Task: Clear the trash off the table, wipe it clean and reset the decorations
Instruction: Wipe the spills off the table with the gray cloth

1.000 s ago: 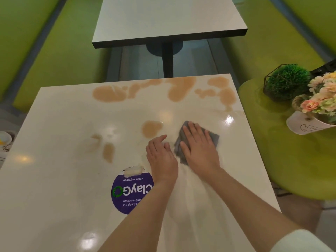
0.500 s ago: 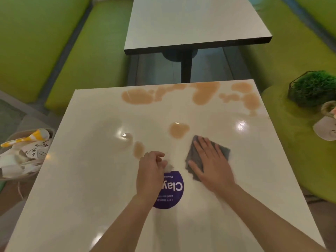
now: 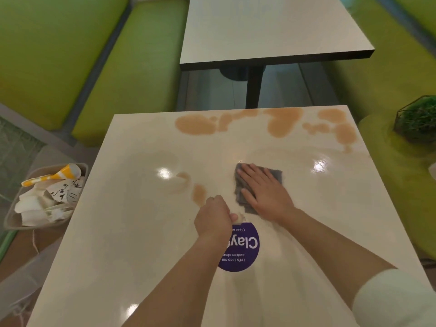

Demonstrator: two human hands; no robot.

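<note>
Pressing the flat right hand (image 3: pixel 264 192) on a folded grey cloth (image 3: pixel 257 185) mid-table; pinching a small pale paper scrap (image 3: pixel 239 218) in the closed left hand (image 3: pixel 214 218), covering part of a round purple sticker (image 3: pixel 243 251). Lying along the white table's (image 3: pixel 132 232) far edge: brown spill patches (image 3: pixel 283 121). Sitting left: a tray of paper trash (image 3: pixel 44 197).

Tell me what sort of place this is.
Probably a casual eatery or office pantry: green bench seats flank rows of tables, the near table has brown drink spills, and its purple sticker urges keeping pantries clean.
</note>
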